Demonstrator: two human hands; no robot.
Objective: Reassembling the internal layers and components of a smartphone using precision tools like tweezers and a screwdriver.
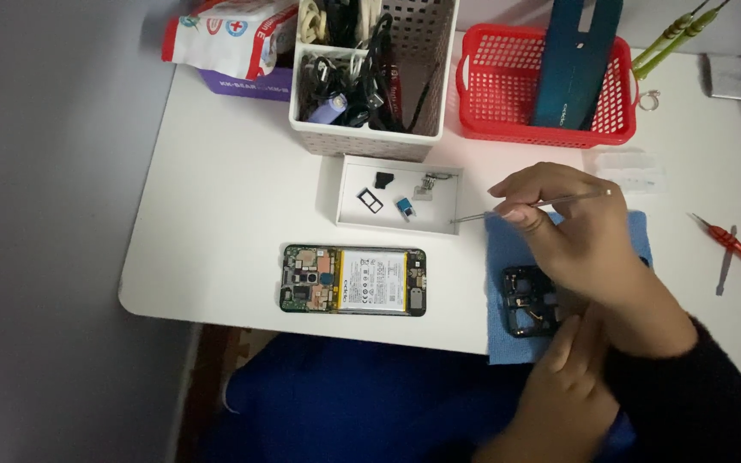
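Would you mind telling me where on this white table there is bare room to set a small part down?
The widest bare patch is the table's left side, bordered by the tissue pack, the shallow white tray and the opened phone. Around the blue cloth, hands and red screwdriver it is crowded.

The right hand (pixel 576 231) hides much of the dark frame (pixel 527 300), perhaps a phone's.
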